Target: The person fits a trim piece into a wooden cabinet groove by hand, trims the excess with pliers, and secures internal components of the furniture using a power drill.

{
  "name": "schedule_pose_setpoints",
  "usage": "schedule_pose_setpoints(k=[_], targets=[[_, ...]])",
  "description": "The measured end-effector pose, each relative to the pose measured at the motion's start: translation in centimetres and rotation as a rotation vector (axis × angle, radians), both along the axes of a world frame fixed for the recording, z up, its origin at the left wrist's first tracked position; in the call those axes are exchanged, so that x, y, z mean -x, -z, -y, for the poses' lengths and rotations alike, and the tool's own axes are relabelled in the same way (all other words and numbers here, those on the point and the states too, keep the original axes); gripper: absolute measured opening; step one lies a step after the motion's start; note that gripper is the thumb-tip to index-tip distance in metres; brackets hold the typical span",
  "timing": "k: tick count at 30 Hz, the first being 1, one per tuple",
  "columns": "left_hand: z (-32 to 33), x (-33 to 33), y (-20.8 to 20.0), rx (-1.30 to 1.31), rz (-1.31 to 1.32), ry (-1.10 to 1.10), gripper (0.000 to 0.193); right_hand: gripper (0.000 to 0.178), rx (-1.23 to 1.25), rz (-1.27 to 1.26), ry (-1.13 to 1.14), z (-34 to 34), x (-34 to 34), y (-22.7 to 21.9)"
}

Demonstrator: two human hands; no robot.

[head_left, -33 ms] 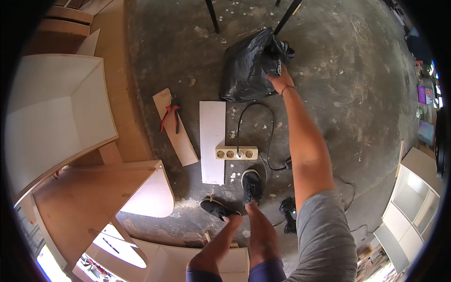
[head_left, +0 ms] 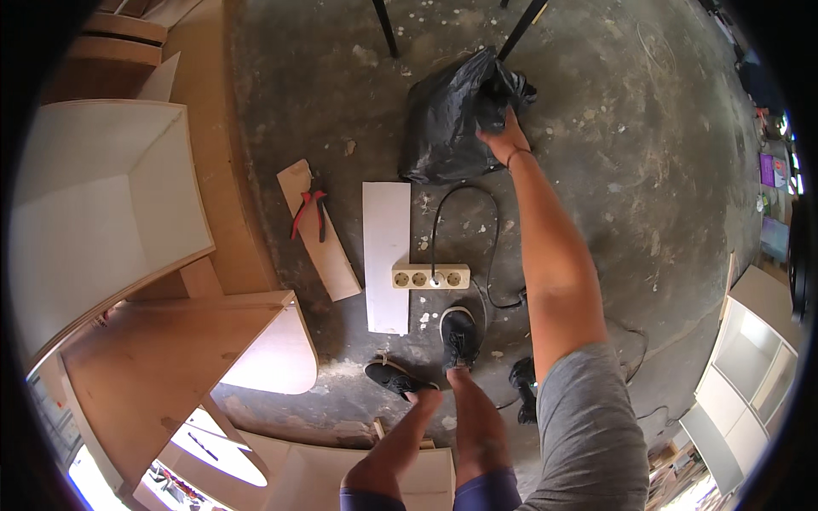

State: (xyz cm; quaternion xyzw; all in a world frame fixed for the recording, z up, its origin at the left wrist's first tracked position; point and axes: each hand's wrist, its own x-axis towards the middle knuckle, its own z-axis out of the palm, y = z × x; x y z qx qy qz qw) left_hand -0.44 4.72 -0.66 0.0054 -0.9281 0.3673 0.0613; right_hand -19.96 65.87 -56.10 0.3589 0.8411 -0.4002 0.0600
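A full, crumpled black plastic bag (head_left: 443, 128) sits on the concrete floor ahead of my feet. My right hand (head_left: 508, 143) reaches out to its right side, at the gathered opening. Dark plastic lies between the thumb and the fingers, which are closed on it; the fingertips are partly hidden in the folds. What is inside the bag cannot be seen. My left hand is out of view.
A cream power strip (head_left: 430, 277) with a black cable lies partly on a white board (head_left: 386, 238). Red-handled pliers (head_left: 308, 215) rest on a wooden plank (head_left: 328, 255). Cabinet panels (head_left: 162, 366) stand at left; black table legs (head_left: 521, 32) rise behind the bag.
My right hand has shifted slightly left and into the bag's folds. A light, printed patch beside the fingers no longer shows.
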Motion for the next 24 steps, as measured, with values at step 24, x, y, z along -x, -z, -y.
schedule_pose_setpoints(k=[24], targets=[[0.1,-0.6,0.9,-0.201,-0.109,0.192,0.068,0.050,-0.028,-0.565,-0.212,13.8,6.5,-11.2]])
